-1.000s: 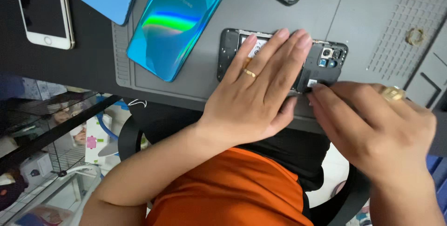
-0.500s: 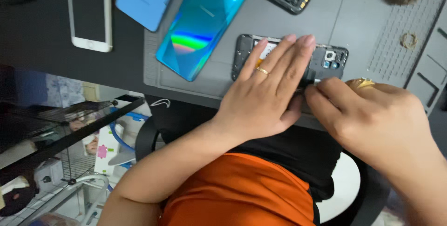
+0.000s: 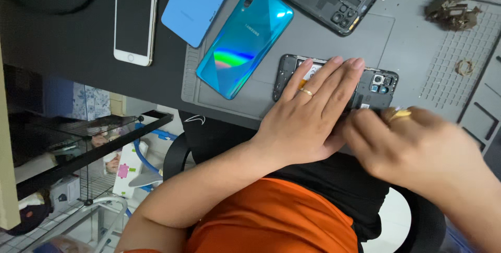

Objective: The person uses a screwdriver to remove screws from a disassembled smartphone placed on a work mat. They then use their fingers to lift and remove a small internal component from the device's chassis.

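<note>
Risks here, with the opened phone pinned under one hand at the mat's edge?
1. The opened phone lies near the front edge of the grey mat; if the left hand pressing on it slips, it may slide off.
2. The right hand is blurred, working at the phone's edge; a slip could damage exposed parts.
3. The iridescent blue phone lies close by and could get knocked.

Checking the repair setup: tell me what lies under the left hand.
The left hand lies flat on an opened phone with its camera end exposed, on the grey mat. The phone's middle is covered.
</note>
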